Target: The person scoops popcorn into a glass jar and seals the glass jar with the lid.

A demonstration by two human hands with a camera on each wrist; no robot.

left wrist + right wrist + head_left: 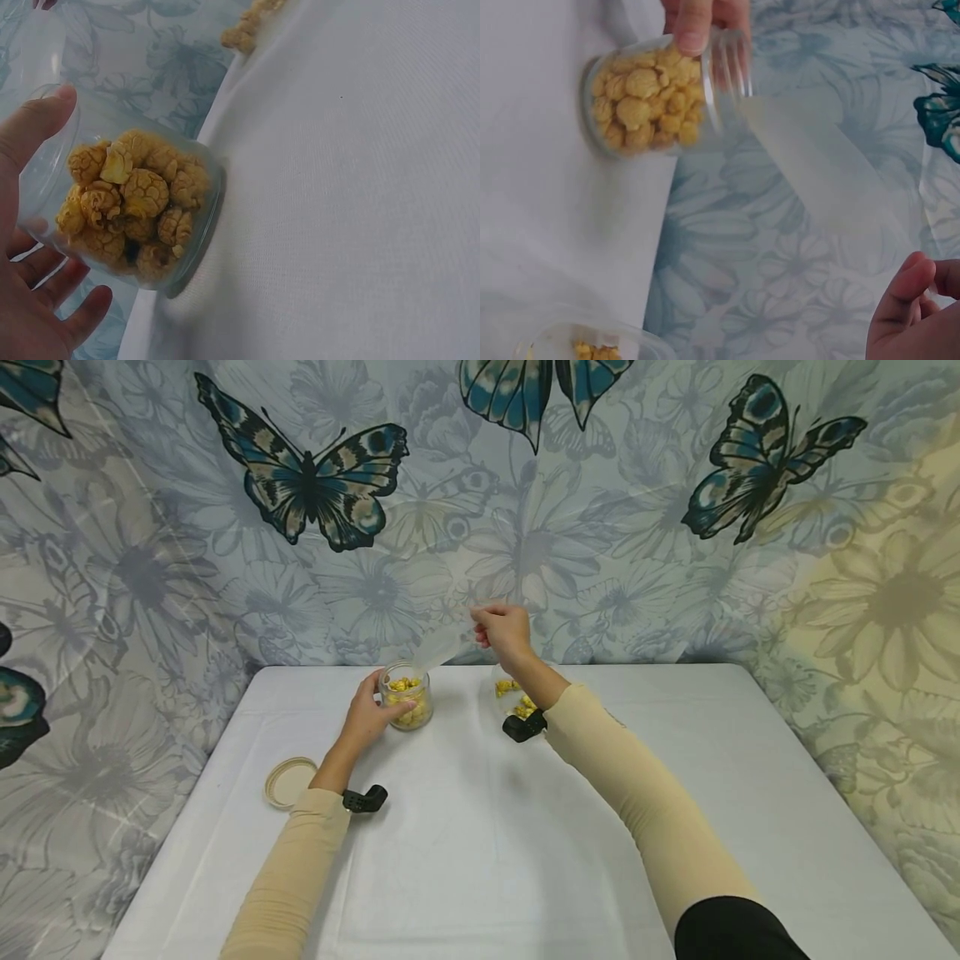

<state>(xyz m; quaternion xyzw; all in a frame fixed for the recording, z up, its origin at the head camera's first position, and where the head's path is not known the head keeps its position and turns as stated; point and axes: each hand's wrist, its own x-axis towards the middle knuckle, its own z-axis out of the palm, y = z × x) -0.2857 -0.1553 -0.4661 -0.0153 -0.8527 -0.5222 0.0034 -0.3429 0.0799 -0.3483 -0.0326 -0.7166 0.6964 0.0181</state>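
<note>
A glass jar stands on the table, partly filled with golden popcorn. My left hand holds it from the left, thumb on the near side and fingers round the far side. Above and to the right, my right hand pinches the handle end of a translucent plastic scoop. The scoop slants down, its lower end at the jar's mouth. No popcorn shows on the scoop. Behind the right forearm, a clear bowl holds more popcorn and is partly hidden.
A round cream-rimmed lid lies on the white-covered table, left of the left wrist and partly behind it. A wall covering with butterflies and flowers rises right behind the table's far edge.
</note>
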